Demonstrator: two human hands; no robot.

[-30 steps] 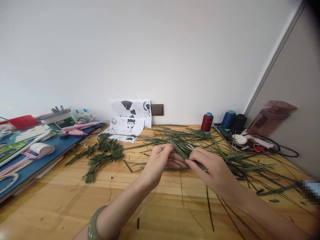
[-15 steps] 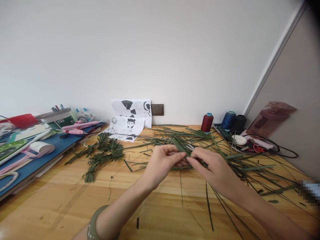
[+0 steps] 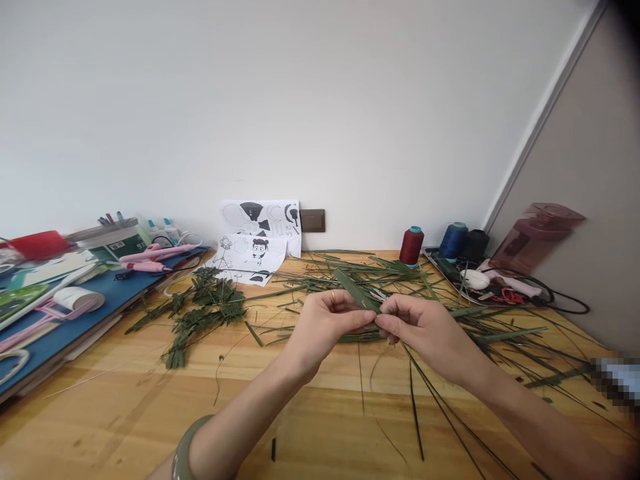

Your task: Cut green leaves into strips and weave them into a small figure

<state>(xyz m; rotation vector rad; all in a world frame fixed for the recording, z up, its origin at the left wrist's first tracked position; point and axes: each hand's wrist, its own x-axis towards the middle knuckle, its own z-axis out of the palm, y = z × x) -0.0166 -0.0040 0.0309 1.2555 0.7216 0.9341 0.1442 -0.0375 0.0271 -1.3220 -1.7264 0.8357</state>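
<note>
A broad green leaf blade (image 3: 353,288) slants up and left out of my fingers, above the wooden table. My left hand (image 3: 327,327) pinches it between thumb and fingers, with a ring on one finger. Close beside it, my right hand (image 3: 417,327) pinches the lower end of the same leaf, its thumb tip nearly touching my left thumb. Thin strands hang down under my right hand. Behind the hands lie many loose leaf strips (image 3: 330,267) and what looks like the metal tip of a tool (image 3: 381,294), partly hidden.
Left of my hands are woven leaf pieces (image 3: 215,300) and printed paper sheets (image 3: 257,250). A blue board (image 3: 120,287) carries a pink glue gun (image 3: 150,258). Toward the back right stand a red thread spool (image 3: 411,247), a blue spool (image 3: 453,241) and a cluttered tray (image 3: 463,293).
My right hand's fingers have closed in nearer to my left thumb, and the pinch on the leaf has shifted slightly. The whole view has moved a little.
</note>
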